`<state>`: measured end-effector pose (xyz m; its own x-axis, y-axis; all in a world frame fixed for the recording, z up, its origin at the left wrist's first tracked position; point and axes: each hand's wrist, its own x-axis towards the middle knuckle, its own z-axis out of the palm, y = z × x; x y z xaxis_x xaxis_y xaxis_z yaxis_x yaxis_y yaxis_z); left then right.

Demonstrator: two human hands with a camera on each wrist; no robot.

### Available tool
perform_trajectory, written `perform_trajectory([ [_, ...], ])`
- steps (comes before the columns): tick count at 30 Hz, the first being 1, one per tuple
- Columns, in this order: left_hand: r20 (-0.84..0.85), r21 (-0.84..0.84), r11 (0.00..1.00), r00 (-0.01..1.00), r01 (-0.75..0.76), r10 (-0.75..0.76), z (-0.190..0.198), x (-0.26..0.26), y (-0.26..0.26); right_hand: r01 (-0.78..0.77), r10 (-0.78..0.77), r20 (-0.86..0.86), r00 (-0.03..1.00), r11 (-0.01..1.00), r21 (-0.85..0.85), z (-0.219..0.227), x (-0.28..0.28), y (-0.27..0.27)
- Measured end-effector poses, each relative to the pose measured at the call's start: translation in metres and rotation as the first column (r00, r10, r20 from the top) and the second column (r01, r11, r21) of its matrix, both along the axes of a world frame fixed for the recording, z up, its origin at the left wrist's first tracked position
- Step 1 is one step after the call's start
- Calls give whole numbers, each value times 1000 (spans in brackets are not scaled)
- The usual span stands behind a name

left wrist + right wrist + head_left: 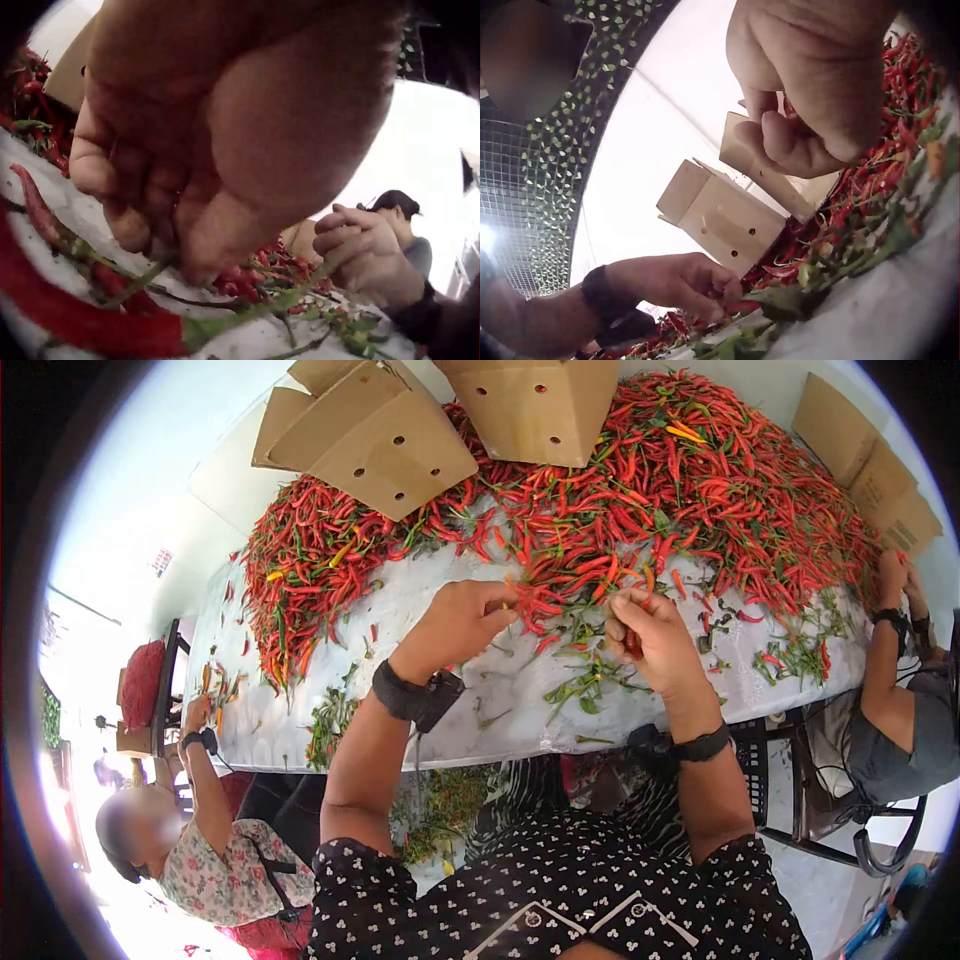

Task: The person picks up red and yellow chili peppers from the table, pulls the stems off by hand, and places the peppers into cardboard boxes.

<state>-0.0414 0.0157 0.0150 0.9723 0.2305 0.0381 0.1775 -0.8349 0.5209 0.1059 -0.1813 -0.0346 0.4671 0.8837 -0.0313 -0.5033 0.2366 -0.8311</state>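
Note:
My left hand (455,622) hangs over the near edge of the chilli pile (700,500), thumb and forefinger apart at their tips in the head view. In the left wrist view its fingertips are right by a green stem (139,283), and a large red chilli (97,326) lies in front. My right hand (652,635) is raised to the right of it, fingers curled round red chilli (632,646) that shows between them; the rest is hidden in the palm. Below the hands, picked green stems (590,682) lie on the white-covered table (470,735).
Two cardboard boxes (385,445) (535,405) stand behind on the pile, and cardboard flaps (875,480) at the far right. One person (215,850) sits on the left, another (905,730) on the right, both with hands at the table. More stems (330,725) lie at the left.

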Motion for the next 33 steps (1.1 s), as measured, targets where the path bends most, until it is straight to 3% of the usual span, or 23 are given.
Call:
perform_trajectory([
  [1,-43,-212,971,993,-114,108,5,3,-7,-20,20,22,1000,1000,-6,0,-1,0],
  [2,-40,-210,972,994,-109,103,4,7,-13,13,-11,44,999,999,-36,-1,-3,1],
  [4,195,-411,911,979,32,53,2,16,-26,35,-28,111,993,998,-57,6,-8,2],
  [7,240,-526,847,969,80,58,-5,31,-44,33,-21,153,988,996,-80,8,-8,1],
  [8,248,-574,814,966,88,70,-8,35,-49,95,-79,193,978,993,-76,10,-10,1],
  [10,232,-563,824,970,71,75,-2,37,-62,160,-139,234,962,985,-71,12,-10,0],
  [12,216,-551,833,973,52,82,-3,40,-67,269,-199,403,893,955,-125,14,-9,-1],
  [17,377,-616,775,917,144,130,-24,46,-68,293,-217,483,848,952,-87,9,-5,-2],
  [27,310,-726,679,933,111,180,-18,42,-64,396,-275,590,759,914,-84,9,-10,4],
  [29,266,-643,765,946,32,184,-18,41,-62,413,-291,597,748,908,-74,8,-12,6],
  [33,297,-555,832,937,13,183,-11,36,-65,388,-255,612,749,917,-93,11,-13,6],
])
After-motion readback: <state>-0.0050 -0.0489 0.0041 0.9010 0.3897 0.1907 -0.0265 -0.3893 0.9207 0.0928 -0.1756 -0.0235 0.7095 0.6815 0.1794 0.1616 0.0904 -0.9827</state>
